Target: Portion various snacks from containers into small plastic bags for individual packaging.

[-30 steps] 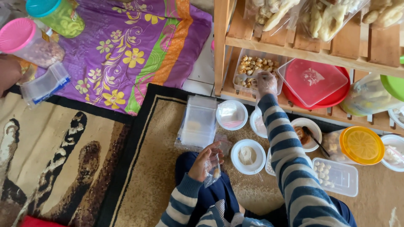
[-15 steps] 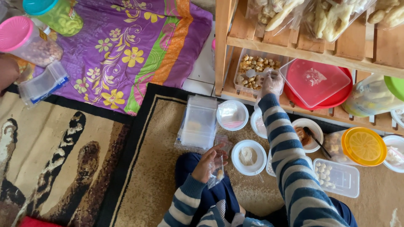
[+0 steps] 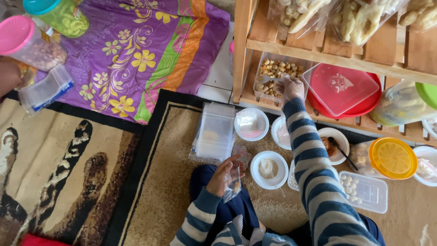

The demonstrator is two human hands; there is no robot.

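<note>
Overhead view from my head camera. My right hand [image 3: 292,87] reaches up to the lower shelf of the wooden rack [image 3: 242,45], its fingers curled down into the clear tub of fried snack pieces [image 3: 273,75]; whether they already pinch a piece I cannot tell, since the back of the hand hides the tips. My left hand [image 3: 223,175] rests over my lap, fingers closed on the upper edge of a small clear plastic bag [image 3: 235,182] that hangs below the hand with a few pale bits inside.

I judge the bag very light, limp and slick: it should be taken at its mouth, pinched between thumb and forefinger, never by its sagging body. The snack pieces look dry, brittle and light; a gentle fingertip pinch on one piece at a time suits them, as a hard squeeze would likely crumble them.

Just ahead of the left hand lies a stack of empty clear bags [image 3: 215,133] on the brown rug [image 3: 168,150]. Around it stand a white bowl of pale powder [image 3: 269,169], a lidded round white tub [image 3: 251,124], a bowl with a dark spoon [image 3: 334,145], a clear rectangular box of white pieces [image 3: 364,191], and a tub with an orange lid [image 3: 393,157]. A red lidded container [image 3: 341,89] sits on the shelf, just right of the snack tub.
</note>
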